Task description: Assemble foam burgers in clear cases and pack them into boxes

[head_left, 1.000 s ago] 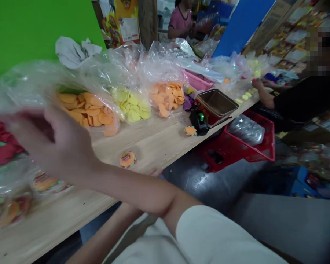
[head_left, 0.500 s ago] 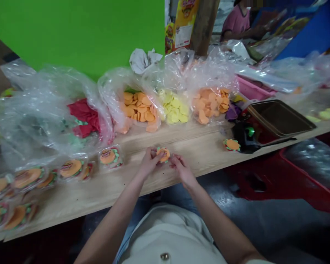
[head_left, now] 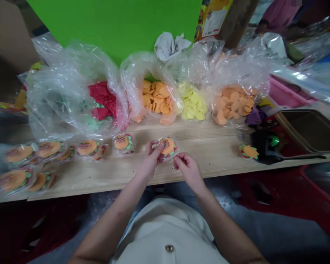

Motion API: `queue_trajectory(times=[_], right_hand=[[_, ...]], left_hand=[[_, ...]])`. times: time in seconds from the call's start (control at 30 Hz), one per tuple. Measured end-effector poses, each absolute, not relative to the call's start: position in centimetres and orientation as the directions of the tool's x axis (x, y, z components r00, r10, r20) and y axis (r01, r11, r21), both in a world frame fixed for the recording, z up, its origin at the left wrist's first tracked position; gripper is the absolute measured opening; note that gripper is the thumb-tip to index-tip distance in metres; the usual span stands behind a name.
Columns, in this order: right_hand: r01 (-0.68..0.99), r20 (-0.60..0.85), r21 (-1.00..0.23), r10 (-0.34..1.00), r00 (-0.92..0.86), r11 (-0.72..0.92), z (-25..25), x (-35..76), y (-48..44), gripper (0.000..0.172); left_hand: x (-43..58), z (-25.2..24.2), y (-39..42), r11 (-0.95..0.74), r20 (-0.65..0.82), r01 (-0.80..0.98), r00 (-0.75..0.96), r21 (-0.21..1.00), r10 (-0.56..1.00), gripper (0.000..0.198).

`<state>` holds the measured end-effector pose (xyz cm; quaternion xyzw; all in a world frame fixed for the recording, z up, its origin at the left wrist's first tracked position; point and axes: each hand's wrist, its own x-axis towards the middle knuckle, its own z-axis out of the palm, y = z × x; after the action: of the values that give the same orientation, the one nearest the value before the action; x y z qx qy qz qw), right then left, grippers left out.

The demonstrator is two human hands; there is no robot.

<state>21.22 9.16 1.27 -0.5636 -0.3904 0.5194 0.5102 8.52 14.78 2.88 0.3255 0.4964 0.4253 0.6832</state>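
Note:
My left hand (head_left: 152,158) pinches the left side of a toy burger in a clear plastic pack (head_left: 169,145), thumb on top. The pack lies tilted just over the wooden table, showing an orange bun with green and red layers below. My right hand (head_left: 189,169) is near its lower right corner, a small gap away, with fingers curled together; whatever they may hold is too small to make out. To the left sits another packed toy burger (head_left: 123,142). An unpacked toy burger (head_left: 249,151) rests to the right, beside a black device (head_left: 264,145) with a green knob.
Several packed burgers (head_left: 15,179) stand in rows at the table's left. Along the back, clear bags hold red pieces (head_left: 106,99), orange discs (head_left: 156,97), yellow pieces (head_left: 193,102) and paler orange pieces (head_left: 233,102). A dark tray (head_left: 312,130) and pink bin (head_left: 288,91) are at right.
My view has swung left, so the table's things sit further right. The pack has turned and more of it shows. My right hand is now lower and a little apart from it.

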Motion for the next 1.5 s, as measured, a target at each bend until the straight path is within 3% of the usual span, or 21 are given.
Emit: queue_trajectory(times=[0.27, 0.5, 0.6, 0.67, 0.73, 0.8, 0.93, 1.0, 1.07, 1.17, 1.23, 1.3, 1.4, 1.5], right_hand=[[0.053, -0.179, -0.978, 0.946, 0.270, -0.201, 0.5, 20.8, 9.6, 0.028], [0.093, -0.217, -0.965, 0.944, 0.250, -0.247, -0.3, 21.3, 10.2, 0.034], [0.253, -0.150, -0.945, 0.961, 0.234, -0.209, -0.4, 22.3, 9.3, 0.032], [0.407, -0.053, -0.895, 0.950, 0.307, -0.182, 0.2, 22.9, 8.3, 0.028], [0.458, -0.005, -0.867, 0.922, 0.387, -0.197, 1.2, 23.0, 7.5, 0.026], [0.357, -0.104, -0.901, 0.922, 0.374, -0.246, 2.1, 22.4, 7.6, 0.027], [-0.116, -0.371, -0.927, 0.912, 0.175, -0.355, 2.5, 20.3, 9.4, 0.029], [-0.315, -0.410, -0.878, 0.906, 0.104, -0.361, 2.0, 19.3, 10.1, 0.028], [-0.380, -0.401, -0.856, 0.914, 0.063, -0.349, 1.6, 18.3, 10.0, 0.027], [-0.164, -0.320, -0.933, 0.947, -0.023, -0.320, 0.7, 16.9, 9.0, 0.026], [0.111, -0.285, -0.958, 0.931, -0.228, -0.266, -0.1, 16.3, 8.4, 0.026], [0.335, -0.288, -0.933, 0.833, -0.472, -0.132, -1.1, 15.8, 8.0, 0.026], [0.487, -0.315, -0.872, 0.708, -0.632, 0.046, -2.1, 15.2, 7.6, 0.022], [0.527, -0.326, -0.845, 0.699, -0.636, 0.085, -1.7, 14.7, 7.5, 0.025]], left_hand=[[8.2, 3.1, 14.2, 0.295, -0.283, -0.172, 0.090, 0.940, 0.955, 0.043], [8.4, 3.7, 14.2, 0.360, -0.338, -0.238, 0.130, 0.902, 0.932, 0.042], [8.0, 3.8, 14.7, 0.370, -0.357, -0.225, 0.099, 0.901, 0.929, 0.042], [7.6, 3.8, 15.1, 0.343, -0.337, -0.192, 0.064, 0.920, 0.939, 0.042], [7.3, 3.8, 15.3, 0.314, -0.307, -0.158, 0.067, 0.936, 0.949, 0.043], [7.3, 3.8, 15.3, 0.303, -0.292, -0.139, 0.094, 0.943, 0.952, 0.044], [7.7, 4.0, 14.8, 0.308, -0.296, -0.139, 0.095, 0.941, 0.950, 0.043], [7.7, 4.2, 14.4, 0.299, -0.293, -0.139, 0.064, 0.944, 0.954, 0.044], [7.2, 4.4, 13.8, 0.290, -0.288, -0.143, 0.037, 0.946, 0.957, 0.044], [5.1, 4.1, 12.3, 0.295, -0.298, -0.218, 0.023, 0.930, 0.954, 0.042], [2.4, 3.2, 11.1, 0.314, -0.336, -0.286, -0.031, 0.905, 0.941, 0.043], [-1.5, 2.1, 9.7, 0.325, -0.388, -0.291, -0.193, 0.900, 0.901, 0.045], [-9.1, 1.0, 7.9, 0.324, -0.323, -0.105, -0.570, 0.940, 0.756, 0.040], [-16.2, 0.6, 7.6, 0.335, -0.188, 0.053, -0.740, 0.941, 0.646, 0.039]])
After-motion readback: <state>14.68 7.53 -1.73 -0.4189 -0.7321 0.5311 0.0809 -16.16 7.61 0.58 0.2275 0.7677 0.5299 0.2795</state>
